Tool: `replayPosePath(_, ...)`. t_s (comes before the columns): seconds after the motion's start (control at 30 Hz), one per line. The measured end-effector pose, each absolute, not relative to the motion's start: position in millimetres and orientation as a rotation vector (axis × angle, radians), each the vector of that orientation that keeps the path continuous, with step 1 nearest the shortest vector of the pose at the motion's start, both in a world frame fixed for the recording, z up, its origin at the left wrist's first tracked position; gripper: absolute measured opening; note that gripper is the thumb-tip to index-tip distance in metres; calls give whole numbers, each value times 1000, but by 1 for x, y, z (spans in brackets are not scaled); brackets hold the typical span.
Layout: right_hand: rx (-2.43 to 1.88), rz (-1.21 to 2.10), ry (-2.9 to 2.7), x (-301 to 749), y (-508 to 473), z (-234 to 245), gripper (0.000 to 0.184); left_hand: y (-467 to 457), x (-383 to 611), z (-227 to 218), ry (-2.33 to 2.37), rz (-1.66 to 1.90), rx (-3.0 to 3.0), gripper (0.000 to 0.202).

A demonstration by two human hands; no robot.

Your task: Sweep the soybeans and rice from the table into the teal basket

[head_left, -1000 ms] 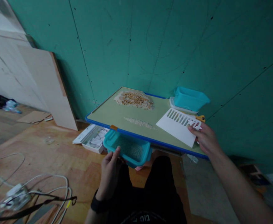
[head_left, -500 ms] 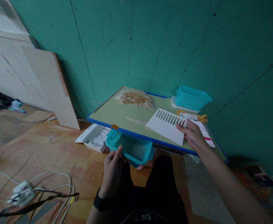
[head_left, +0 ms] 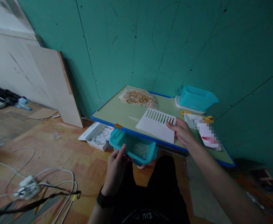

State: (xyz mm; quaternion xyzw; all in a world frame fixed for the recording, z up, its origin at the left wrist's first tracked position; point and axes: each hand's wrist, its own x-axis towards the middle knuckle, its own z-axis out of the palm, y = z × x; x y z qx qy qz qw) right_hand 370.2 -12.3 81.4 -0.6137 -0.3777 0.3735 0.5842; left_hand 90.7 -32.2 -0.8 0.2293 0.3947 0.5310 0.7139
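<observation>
My left hand [head_left: 116, 168] grips the near corner of a teal tub [head_left: 133, 149] with white grains inside, held just below the front edge of a small green table with a blue rim [head_left: 108, 109]. My right hand [head_left: 181, 132] holds the right end of a white slotted plastic scraper [head_left: 156, 125] lying flat on the table. The scraper covers part of a thin line of white grains [head_left: 133, 118]. A pile of mixed yellow and white grains [head_left: 138, 97] lies at the table's far side.
A second teal tub [head_left: 197, 98] on a white lid stands at the table's far right, beside yellow-handled items and papers [head_left: 206, 132]. An open white box [head_left: 96, 135] lies on the floor under the table. Cables and a power strip [head_left: 26, 188] lie left. A board leans on the wall.
My right hand has slid the scraper leftward across the table over the line of white grains. The papers at the right are now uncovered. The left hand keeps the tub at the edge.
</observation>
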Motion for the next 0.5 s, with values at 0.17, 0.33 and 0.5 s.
replayPosePath(0.17,-1419,880,-933,355,-3,85,52,-31,90,-1,877,1156,538,49)
replayPosePath(0.33,-1418,931,-952,347,3,89,54,-31,90,0,887,1139,544,51)
replayPosePath(0.5,-1415,921,-936,344,4,88,55,-30,89,-3,874,1157,544,50)
